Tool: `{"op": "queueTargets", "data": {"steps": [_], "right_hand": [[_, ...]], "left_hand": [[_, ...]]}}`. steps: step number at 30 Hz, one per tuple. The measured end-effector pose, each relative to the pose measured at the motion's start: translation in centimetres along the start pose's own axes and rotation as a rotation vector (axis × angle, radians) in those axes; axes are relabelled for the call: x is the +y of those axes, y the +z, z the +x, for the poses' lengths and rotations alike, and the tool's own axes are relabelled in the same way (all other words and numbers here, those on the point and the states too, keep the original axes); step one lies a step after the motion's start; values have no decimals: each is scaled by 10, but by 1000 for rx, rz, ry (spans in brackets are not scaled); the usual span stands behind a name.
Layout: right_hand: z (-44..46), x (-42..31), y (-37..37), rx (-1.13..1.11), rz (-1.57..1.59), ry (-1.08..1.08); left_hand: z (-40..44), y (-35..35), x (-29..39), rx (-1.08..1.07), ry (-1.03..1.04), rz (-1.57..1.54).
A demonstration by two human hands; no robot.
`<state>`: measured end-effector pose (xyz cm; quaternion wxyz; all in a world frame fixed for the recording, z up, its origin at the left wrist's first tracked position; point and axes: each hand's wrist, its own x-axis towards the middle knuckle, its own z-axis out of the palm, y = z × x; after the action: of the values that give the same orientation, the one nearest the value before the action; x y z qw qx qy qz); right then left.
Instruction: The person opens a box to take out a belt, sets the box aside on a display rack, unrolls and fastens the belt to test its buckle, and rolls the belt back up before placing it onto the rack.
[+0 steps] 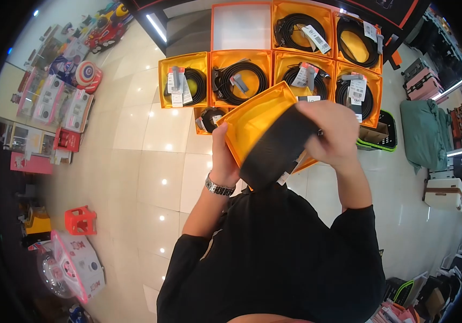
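My left hand [223, 156] grips the left side of an open orange box [258, 116] with yellow lining, which is tilted in front of my body. A wide black coiled belt [279, 145] lies across the box, partly over its edge. My right hand [332, 132] is closed on the belt at its upper right end. White tags show beneath the belt near my right hand. Beyond the box, several open orange boxes [240, 54] stand in rows, most holding a coiled black belt [240, 82] with tags.
An orange-edged box with a white inside [242, 27] is at the top. A black basket with a green rim [387, 146] stands right of the boxes. A red stool [80, 220] is at left on the tiled floor. Suitcases [444, 194] line the right side.
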<state>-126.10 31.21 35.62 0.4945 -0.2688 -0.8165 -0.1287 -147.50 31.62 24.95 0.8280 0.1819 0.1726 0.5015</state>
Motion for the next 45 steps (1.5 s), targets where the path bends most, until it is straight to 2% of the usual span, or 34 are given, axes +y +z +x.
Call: {"op": "queueTargets", "data": {"steps": [2,4,6,8,9,12,14,18,20,22,24,26,30,32,34,35,37,38,40,42,44,45], "right_hand": [[-5,-6,-7,224,-14,82],[-12,-15,-22,352,-61,242],[-20,-11,-42,543,-16,238],[-29,-1,-58,769,175,149],[-34,1,-66,805,235,166],[-50,-6,-83,774,337,198],[-54,-15,-78,807,260,309],[-65,-34,-68,757,56,309],[-82,-39,-64,773,111,327],[-84,-51,-62,701,87,395],[-86,-60,-58,642,47,472],[-97,-66,-55,654,44,546],[-102,-76,-54,637,97,679],[-104,-79,-53,659,132,865],[-104,-78,-53,642,133,882],[-103,-79,-52,627,136,898],[-92,-85,-49,630,165,937],[-88,-86,-48,633,195,974],[-90,-83,-46,619,242,966],[-90,-79,-41,555,80,968],[-89,-79,-42,503,79,978],[-87,-79,-40,496,97,1037]], "left_hand": [[-3,18,10,42,36,188],[5,14,19,77,66,211],[13,25,43,62,159,361],[28,34,73,75,218,403],[34,40,88,60,224,381],[63,47,125,62,278,399],[89,43,145,81,327,442],[147,32,179,47,304,498],[168,31,190,43,273,528],[185,32,197,113,261,587],[200,31,200,88,231,585],[216,30,200,152,259,599],[243,24,200,121,340,649],[245,36,191,194,380,718],[259,39,191,280,528,956],[265,38,190,280,526,955],[273,35,189,295,747,1478],[276,33,190,298,747,1476],[275,32,190,337,805,1826],[268,32,179,372,820,1791],[264,31,174,406,838,1759],[265,26,174,369,868,1867]]}}
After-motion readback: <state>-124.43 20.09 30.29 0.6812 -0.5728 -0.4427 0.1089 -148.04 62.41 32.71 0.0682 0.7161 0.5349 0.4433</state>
